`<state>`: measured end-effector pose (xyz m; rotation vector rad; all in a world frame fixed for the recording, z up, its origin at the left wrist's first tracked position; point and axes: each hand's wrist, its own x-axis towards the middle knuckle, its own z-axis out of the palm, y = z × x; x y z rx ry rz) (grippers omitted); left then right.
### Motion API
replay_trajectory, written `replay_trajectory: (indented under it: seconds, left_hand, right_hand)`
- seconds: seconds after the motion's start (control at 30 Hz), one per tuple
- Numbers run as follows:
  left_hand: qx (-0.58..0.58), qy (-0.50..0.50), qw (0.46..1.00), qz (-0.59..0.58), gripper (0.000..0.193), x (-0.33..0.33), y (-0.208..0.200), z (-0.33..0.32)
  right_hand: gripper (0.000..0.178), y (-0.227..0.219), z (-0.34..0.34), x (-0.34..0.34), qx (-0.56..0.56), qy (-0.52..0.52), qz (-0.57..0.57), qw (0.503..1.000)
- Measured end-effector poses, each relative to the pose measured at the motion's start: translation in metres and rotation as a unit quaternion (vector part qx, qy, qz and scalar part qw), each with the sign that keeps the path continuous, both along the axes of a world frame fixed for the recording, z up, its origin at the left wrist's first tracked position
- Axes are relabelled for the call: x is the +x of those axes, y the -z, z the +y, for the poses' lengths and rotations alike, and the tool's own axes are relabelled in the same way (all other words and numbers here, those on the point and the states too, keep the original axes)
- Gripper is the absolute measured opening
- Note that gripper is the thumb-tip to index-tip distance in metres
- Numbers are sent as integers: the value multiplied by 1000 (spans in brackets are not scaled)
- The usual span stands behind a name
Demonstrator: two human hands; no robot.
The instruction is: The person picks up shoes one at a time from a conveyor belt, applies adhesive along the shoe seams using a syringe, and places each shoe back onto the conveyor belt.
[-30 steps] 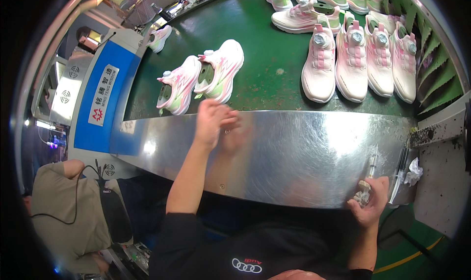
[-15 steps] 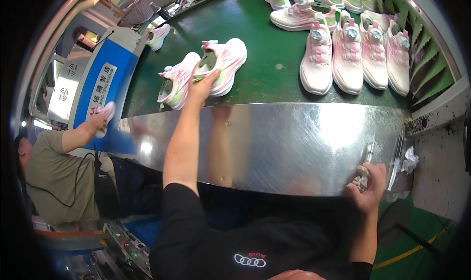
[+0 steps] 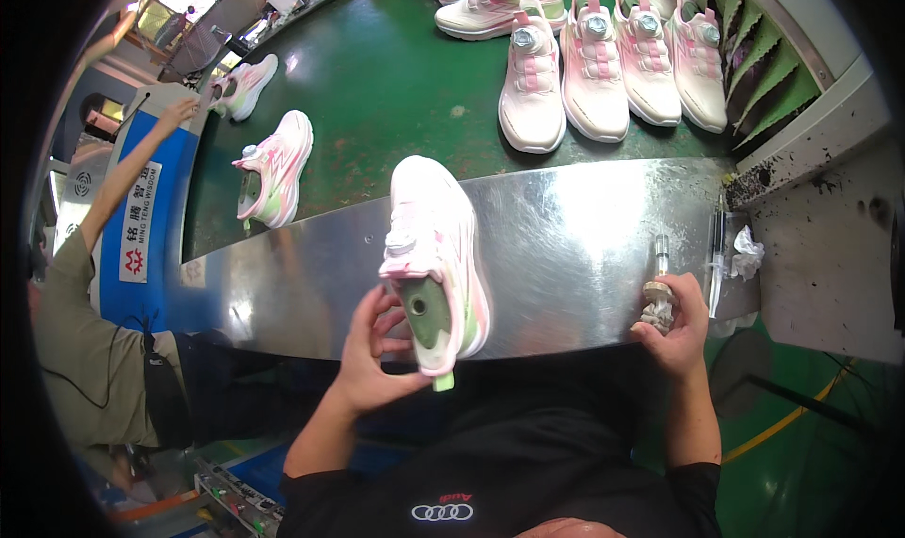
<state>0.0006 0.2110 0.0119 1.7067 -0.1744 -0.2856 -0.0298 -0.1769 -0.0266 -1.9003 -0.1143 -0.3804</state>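
A white-and-pink sneaker (image 3: 434, 236) with a green insole and heel tab is tilted above the metal ledge, toe pointing away. My left hand (image 3: 372, 350) grips it round the heel, thumb near the tab. My right hand (image 3: 681, 326) is closed on a small beige-and-white lumpy piece (image 3: 657, 310) at the ledge's right. A clear tube (image 3: 662, 249) sticks up just beyond that piece; whether they are joined I cannot tell. Another such sneaker (image 3: 278, 171) sits on the green belt, left of the held one.
The steel ledge (image 3: 556, 246) runs along the green belt (image 3: 396, 86). Several sneakers (image 3: 594, 76) stand at the back right. Beside my right hand lie a pen (image 3: 718, 255) and crumpled white paper (image 3: 747, 252). A co-worker's hand (image 3: 179, 112) is near a sneaker (image 3: 247, 88) at far left.
My left hand has lifted one sneaker off the belt and brought it toward me over the ledge. The co-worker's arm has swung up to the belt. The view has shifted.
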Motion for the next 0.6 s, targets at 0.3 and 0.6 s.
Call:
replay_trajectory:
  seconds: [0.3,0.6]
  left_hand:
    - [31,-66,986,148,39,181,34,14]
    - [-13,0,997,70,63,183,3,-84]
  right_hand:
    - [61,-11,-10,-12,134,31,73,988]
    - [72,-24,-13,-36,55,39,80,994]
